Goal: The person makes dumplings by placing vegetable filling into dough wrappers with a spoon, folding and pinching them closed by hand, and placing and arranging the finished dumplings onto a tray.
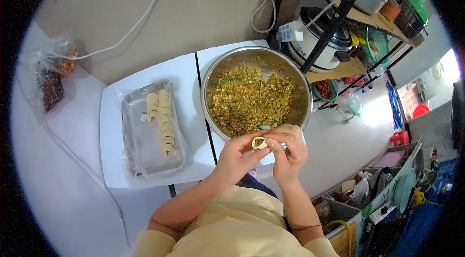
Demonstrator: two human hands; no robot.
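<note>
Between both hands is a dumpling, its pale wrapper partly folded and some filling showing in the opening. My left hand pinches it from the left side. My right hand presses the wrapper's edge between thumb and fingers. Just beyond the hands stands a large metal bowl of chopped green and orange filling. A small light-blue utensil end pokes out by the near rim, the rest of it hidden. To the left, a plastic-covered tray carries rows of folded dumplings.
The bowl and tray sit on a white table with a dark seam. At the right, a shelf rack holds a rice cooker and pots. A plastic bag hangs left. Crates stand at lower right.
</note>
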